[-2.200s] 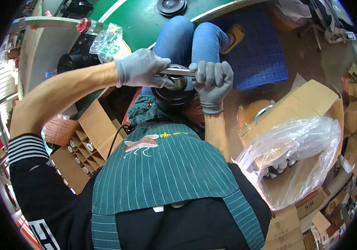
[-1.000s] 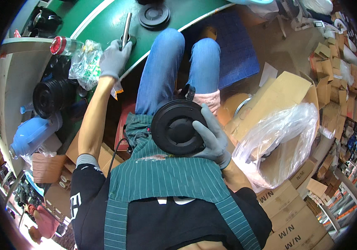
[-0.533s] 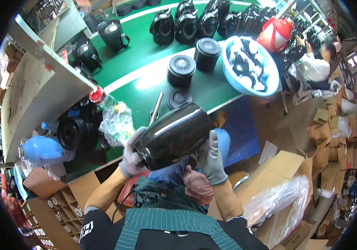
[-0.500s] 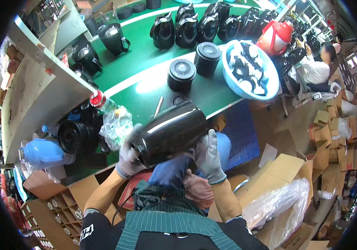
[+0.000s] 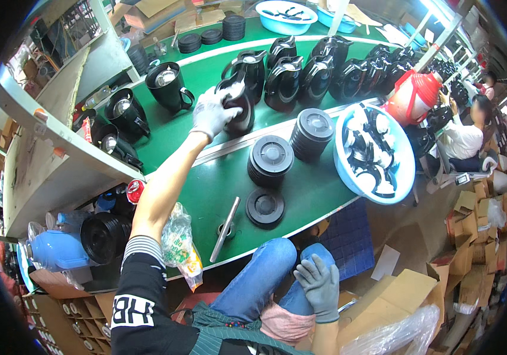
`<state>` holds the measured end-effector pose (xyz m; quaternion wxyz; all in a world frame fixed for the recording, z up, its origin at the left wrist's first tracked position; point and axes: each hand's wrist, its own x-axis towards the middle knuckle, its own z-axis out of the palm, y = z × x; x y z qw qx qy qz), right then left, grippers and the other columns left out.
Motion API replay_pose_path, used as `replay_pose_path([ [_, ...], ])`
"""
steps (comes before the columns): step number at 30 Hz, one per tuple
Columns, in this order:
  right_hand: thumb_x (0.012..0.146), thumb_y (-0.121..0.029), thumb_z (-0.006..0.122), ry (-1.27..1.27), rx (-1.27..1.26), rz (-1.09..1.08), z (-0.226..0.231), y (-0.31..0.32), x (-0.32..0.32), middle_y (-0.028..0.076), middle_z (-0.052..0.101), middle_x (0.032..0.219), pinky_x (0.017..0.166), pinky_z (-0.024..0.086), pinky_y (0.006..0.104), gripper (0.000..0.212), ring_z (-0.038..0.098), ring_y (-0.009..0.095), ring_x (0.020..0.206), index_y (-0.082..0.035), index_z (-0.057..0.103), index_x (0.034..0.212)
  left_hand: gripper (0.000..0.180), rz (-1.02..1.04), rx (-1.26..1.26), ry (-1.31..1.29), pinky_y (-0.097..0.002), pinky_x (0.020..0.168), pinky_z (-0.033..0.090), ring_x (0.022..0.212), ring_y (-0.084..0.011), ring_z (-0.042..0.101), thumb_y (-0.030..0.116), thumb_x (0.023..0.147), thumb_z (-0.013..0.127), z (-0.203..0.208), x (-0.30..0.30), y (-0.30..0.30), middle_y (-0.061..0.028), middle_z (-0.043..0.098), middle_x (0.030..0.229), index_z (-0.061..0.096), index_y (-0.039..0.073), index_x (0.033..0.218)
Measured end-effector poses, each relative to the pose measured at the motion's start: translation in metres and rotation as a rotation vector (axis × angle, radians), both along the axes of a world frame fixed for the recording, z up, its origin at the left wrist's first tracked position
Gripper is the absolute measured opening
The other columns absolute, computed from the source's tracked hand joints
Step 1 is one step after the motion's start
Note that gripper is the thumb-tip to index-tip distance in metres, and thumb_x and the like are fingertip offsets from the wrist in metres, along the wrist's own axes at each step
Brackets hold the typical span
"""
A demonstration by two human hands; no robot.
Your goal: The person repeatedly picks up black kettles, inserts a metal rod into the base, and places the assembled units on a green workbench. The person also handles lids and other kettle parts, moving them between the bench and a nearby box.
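My left hand (image 5: 213, 113), in a grey glove, reaches out over the green work surface (image 5: 209, 190). Its fingers are closed round the upper part of a black vacuum jug (image 5: 242, 117), which is upright at the front of a row of similar jugs (image 5: 283, 84). The glove hides part of the jug's top. My right hand (image 5: 319, 288), also gloved, is open with nothing in it, palm down near my right knee. A metal rod (image 5: 225, 229) leans over a small dark ring close to the front edge, beside a round black part (image 5: 265, 207).
Stacks of black round parts (image 5: 271, 158) stand mid-surface. A blue basin (image 5: 406, 177) of black and white parts sits right, beside a red jug (image 5: 414, 97). Black mugs (image 5: 170, 89) stand left. An open carton (image 5: 392, 302) is at my right; a person (image 5: 465, 139) sits farther right.
Both hands held a black jug over my lap. The lap no longer has it; my left hand has gone forward to a jug by the row, and my right hand has let go and opened.
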<state>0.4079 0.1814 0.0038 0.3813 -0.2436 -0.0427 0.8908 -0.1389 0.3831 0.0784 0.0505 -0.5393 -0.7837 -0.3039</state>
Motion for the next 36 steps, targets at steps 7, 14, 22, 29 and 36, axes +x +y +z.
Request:
replay_pose_path([
  [7,0.115,-0.054,0.029,-0.306,0.166,0.159,0.012,0.002,-0.016,0.029,0.058,0.154,0.128,0.034,0.0590,0.072,0.056,0.047,0.143,-0.002,0.044,0.162,0.078,0.084,0.313,0.126,-0.0544,0.120,0.041,0.143,-0.0471,0.051,0.053,0.093,0.077,-0.022,-0.045,0.044,-0.0275,0.052,0.158,0.056,0.014,0.157],
  [14,0.115,-0.056,0.029,-0.254,0.229,0.178,0.007,-0.002,-0.013,0.027,0.058,0.155,0.130,0.031,0.0559,0.073,0.055,0.045,0.144,-0.003,0.042,0.164,0.044,0.529,-0.054,0.433,-0.0504,0.108,0.051,0.132,-0.0368,0.057,0.022,0.088,0.077,-0.024,-0.166,-0.041,-0.0118,0.066,0.129,0.070,0.020,0.131],
  [22,0.118,-0.038,0.040,-0.637,0.634,0.308,0.039,-0.001,-0.042,0.023,0.064,0.146,0.121,0.044,0.0468,0.058,0.063,0.035,0.136,0.005,0.049,0.156,0.032,0.142,0.020,0.332,-0.0434,0.097,0.056,0.112,-0.0314,0.067,0.011,0.087,0.077,0.034,-0.087,-0.118,-0.0087,0.070,0.113,0.077,0.016,0.119],
  [29,0.088,-0.017,0.082,-0.896,1.862,-0.038,0.160,0.031,-0.160,0.021,0.061,0.148,0.116,0.045,0.0513,0.066,0.059,0.042,0.136,-0.003,0.060,0.149,0.035,-0.246,0.075,0.343,-0.0450,0.084,0.056,0.099,-0.0331,0.069,0.008,0.084,0.078,0.132,0.081,-0.244,-0.0098,0.072,0.104,0.077,0.016,0.118],
  [36,0.076,-0.010,0.090,-1.020,2.079,0.027,0.179,-0.007,-0.143,0.018,0.061,0.148,0.115,0.048,0.0521,0.048,0.056,0.043,0.141,-0.006,0.064,0.116,0.038,-0.595,0.047,0.145,-0.0434,0.091,0.060,0.106,-0.0289,0.073,0.005,0.083,0.082,0.149,0.204,-0.333,-0.0070,0.076,0.110,0.077,0.012,0.120],
])
